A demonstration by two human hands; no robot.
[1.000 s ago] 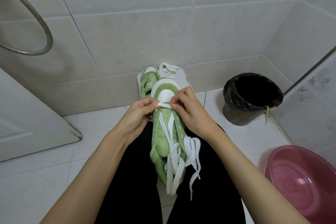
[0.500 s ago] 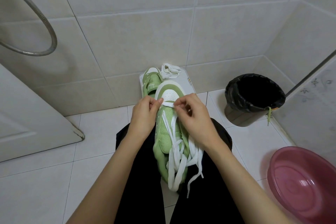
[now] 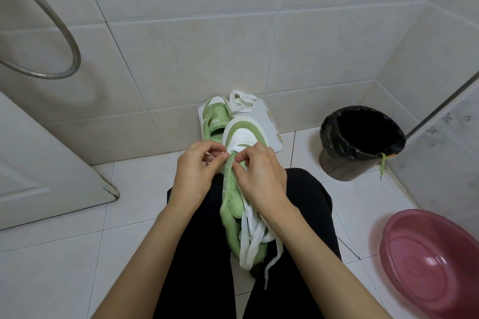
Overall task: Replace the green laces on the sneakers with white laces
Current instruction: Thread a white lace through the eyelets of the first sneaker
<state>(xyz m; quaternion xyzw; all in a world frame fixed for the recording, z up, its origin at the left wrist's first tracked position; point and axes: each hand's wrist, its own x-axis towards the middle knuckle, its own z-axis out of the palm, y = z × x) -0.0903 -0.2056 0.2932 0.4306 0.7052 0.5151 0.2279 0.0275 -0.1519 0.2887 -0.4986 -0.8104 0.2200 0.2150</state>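
Observation:
A green and white sneaker [image 3: 233,189] lies on my lap between my knees, toe pointing away. A white lace [image 3: 252,238] is threaded near its toe and its loose lengths pile over the heel. My left hand [image 3: 198,173] pinches the lace at the left eyelets. My right hand [image 3: 259,176] pinches the lace at the right side of the tongue. The second green sneaker [image 3: 215,119] stands on a white board [image 3: 270,124] by the wall, next to a bundled spare white lace [image 3: 242,102]. A green lace [image 3: 383,164] hangs over the bin's rim.
A black-lined waste bin [image 3: 363,137] stands in the right corner. A pink basin [image 3: 435,261] sits on the floor at lower right. A white door [image 3: 46,168] stands at left, with a metal shower hose [image 3: 62,33] looping above it. Tiled wall is close ahead.
Both hands moved slightly down the shoe from the toe bar toward the eyelets, and the fingers closed tighter on the lace. The view shifted a little lower.

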